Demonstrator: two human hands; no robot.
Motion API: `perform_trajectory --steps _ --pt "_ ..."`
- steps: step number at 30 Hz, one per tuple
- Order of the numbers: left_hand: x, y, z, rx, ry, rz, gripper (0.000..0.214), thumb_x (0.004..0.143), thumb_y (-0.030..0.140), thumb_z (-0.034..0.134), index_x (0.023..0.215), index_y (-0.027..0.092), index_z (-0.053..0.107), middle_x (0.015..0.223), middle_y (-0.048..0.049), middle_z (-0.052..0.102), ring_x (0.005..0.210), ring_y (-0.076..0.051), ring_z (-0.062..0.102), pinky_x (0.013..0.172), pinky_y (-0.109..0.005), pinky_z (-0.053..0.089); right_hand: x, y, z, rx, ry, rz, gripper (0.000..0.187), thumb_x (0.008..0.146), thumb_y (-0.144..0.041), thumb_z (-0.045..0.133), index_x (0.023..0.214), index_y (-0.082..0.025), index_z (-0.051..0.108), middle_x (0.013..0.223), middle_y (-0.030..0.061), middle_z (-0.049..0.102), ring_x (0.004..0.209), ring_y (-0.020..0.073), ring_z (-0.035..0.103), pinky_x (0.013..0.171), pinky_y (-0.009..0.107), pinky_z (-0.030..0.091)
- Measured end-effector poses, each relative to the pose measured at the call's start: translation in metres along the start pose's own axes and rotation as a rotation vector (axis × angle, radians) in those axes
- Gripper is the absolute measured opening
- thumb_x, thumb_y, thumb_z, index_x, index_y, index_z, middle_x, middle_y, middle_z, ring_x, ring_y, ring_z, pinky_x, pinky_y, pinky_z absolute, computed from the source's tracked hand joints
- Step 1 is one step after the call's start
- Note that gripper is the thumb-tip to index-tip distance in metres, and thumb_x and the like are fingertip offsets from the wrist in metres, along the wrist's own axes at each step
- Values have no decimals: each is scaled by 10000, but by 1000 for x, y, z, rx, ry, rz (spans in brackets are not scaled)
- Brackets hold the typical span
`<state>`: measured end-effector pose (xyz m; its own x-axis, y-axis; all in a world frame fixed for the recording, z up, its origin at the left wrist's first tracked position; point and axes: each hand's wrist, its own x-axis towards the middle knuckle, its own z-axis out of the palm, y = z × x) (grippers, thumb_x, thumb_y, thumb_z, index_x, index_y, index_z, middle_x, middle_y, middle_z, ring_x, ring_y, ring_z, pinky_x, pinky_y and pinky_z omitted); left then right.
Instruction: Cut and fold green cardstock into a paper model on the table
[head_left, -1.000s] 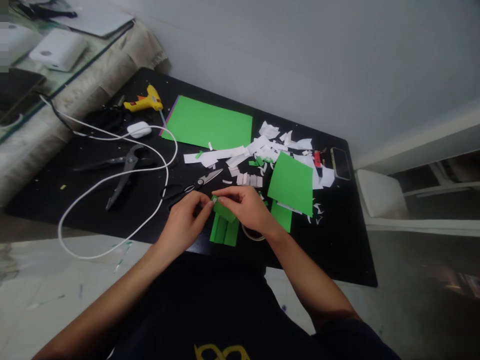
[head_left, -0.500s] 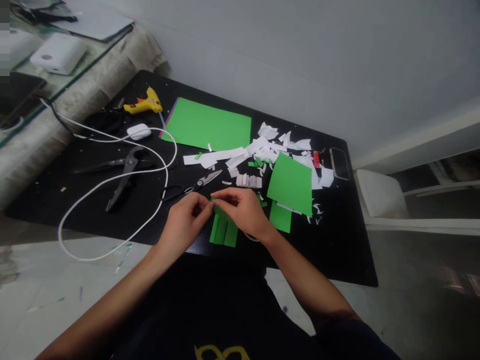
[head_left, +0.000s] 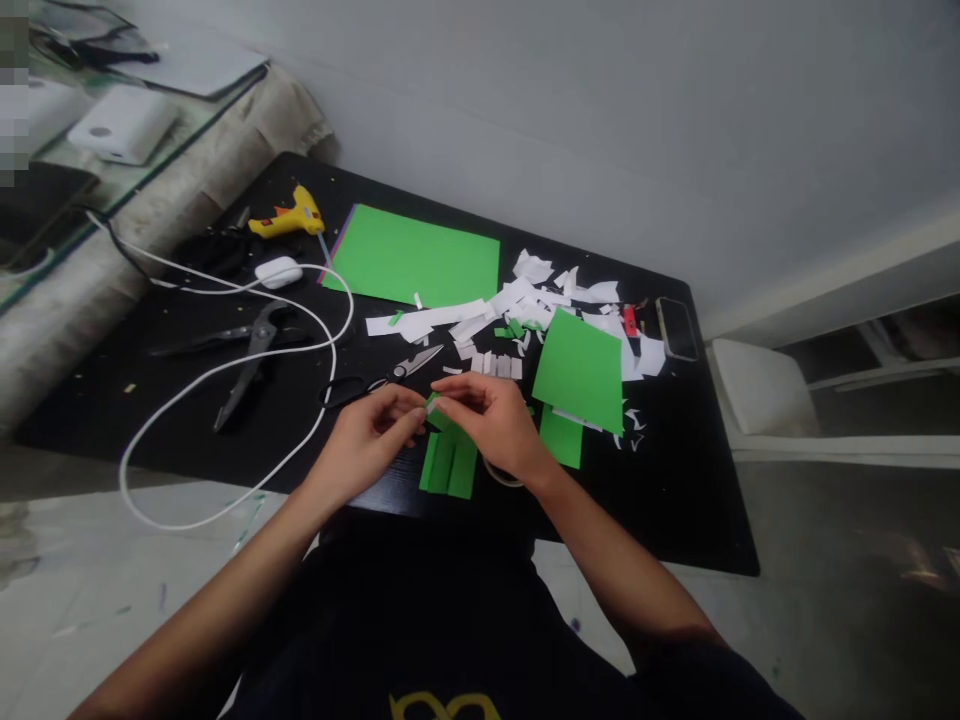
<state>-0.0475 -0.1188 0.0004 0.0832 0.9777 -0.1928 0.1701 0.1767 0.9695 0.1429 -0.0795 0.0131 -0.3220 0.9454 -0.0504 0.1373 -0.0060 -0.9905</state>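
A small piece of green paper with a pale edge is held between my two hands. My left hand pinches it from the left, thumb against the fingers. From the right, my right hand grips it between thumb and forefinger. Just below, a green paper piece with upright folds lies on the black table. Part of a ring-shaped roll shows beneath my right wrist. Scissors with black handles lie beyond my left hand, and a pleated pale paper strip is beyond my right fingers.
Green sheets lie at the back, with white paper scraps beside them. Another green sheet and a phone are on the right. A yellow glue gun, pliers and a looping white cable occupy the left.
My fingertips have moved slightly apart, and more of the small green paper piece shows between them. My left hand has opened out a little. The view has shifted slightly.
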Motion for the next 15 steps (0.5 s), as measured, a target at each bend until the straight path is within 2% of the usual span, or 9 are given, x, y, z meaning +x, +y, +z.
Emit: perform_trajectory --steps 6,8,11,13,15 --pt "2 2 5 12 -80 5 347 901 541 718 869 195 721 679 -8 700 603 -157 636 594 -269 515 -1 -1 -1 -83 -8 -11 104 876 -209 783 979 -203 793 960 47 829 901 197 795 900 382 642" --pt "3 -4 5 47 -47 15 344 921 538 691 883 198 717 685 -8 702 608 -157 633 601 -269 503 -4 0 -4 -153 48 -57 94 904 -204 760 994 -215 784 998 46 827 925 200 789 923 395 635" --pt "7 -14 5 161 51 6 364 933 558 652 870 204 701 665 -5 696 596 -165 626 594 -274 475 -14 -1 -15 -345 137 -140 155 923 -183 746 1067 -238 767 1120 58 804 1066 226 751 1015 441 600" --pt "9 -18 4 305 97 -4 374 937 563 629 830 211 696 652 -4 695 596 -176 629 595 -279 452 -27 -3 -26 -487 115 -146 212 903 -161 772 1099 -241 757 1170 74 774 1150 258 713 1058 482 576" --pt "11 -18 5 474 115 9 382 952 550 596 794 218 702 661 -11 702 608 -190 639 608 -291 428 -43 -3 -38 -623 31 -73 305 871 -156 813 1155 -244 747 1221 94 737 1217 299 676 1080 530 562"
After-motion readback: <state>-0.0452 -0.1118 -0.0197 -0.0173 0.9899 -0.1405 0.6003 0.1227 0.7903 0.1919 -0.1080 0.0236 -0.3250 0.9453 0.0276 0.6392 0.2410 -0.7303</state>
